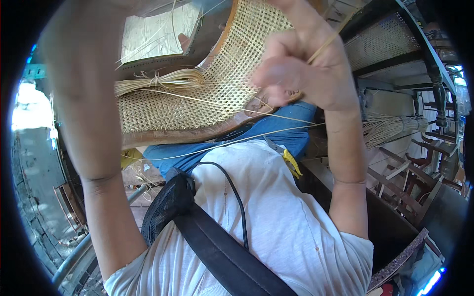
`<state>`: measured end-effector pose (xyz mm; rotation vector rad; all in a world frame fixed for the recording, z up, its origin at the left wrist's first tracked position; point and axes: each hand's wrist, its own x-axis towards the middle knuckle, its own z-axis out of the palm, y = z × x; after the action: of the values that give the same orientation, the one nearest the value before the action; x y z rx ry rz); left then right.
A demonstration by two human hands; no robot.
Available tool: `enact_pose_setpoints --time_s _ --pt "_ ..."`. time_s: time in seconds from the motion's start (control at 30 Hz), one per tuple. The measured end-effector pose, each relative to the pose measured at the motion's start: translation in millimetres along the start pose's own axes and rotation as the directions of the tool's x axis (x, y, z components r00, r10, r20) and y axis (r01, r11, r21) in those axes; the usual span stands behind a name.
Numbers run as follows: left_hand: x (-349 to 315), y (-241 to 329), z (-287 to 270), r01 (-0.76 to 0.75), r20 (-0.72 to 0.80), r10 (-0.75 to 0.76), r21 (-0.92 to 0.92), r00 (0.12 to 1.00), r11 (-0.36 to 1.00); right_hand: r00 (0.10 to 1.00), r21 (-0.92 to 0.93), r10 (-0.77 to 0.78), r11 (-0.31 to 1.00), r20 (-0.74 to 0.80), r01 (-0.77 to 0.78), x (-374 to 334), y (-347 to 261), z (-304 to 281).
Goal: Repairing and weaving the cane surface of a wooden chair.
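Observation:
Across my lap lies a curved wooden chair frame filled with open-mesh woven cane. My right hand is raised over the right side of the weave, its fingers curled. A thin cane strand runs out of its grasp toward the upper right. At the upper left, close to the camera, my left hand is smeared by motion and its fingers cannot be made out. On the weave between my hands rests a tied bundle of pale cane strands. Loose strands trail across the frame and my lap.
Pliers with yellow handles lie by my right hip. At the right are a dark chair with a cane panel, a large bundle of cane and several wooden chair frames. A pale sheet is beyond the weave.

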<state>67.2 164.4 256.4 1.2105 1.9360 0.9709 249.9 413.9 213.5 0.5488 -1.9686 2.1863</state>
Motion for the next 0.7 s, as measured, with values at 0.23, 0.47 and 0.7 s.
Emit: enact_pose_setpoints --time_s 0.23,0.47,0.7 --pt "-106.8 -79.5 -77.8 0.214 -0.474 -0.229 -0.086 0.850 0.973 0.642 -0.598 -0.141 0.554 -0.753 -0.580 -152.0 -55.6 -177.5" --pt "-219.2 -184.1 -116.3 0.421 -0.669 -0.498 -0.292 0.552 0.859 0.525 -0.467 -0.339 -0.242 -0.781 -0.851 -343.2 -161.1 -303.7" --pt "-324.6 -242.5 -42.0 0.653 -0.442 -0.858 -0.574 0.261 0.494 0.559 -0.676 0.380 -0.426 -0.737 -0.602 -453.4 -94.4 -334.4"
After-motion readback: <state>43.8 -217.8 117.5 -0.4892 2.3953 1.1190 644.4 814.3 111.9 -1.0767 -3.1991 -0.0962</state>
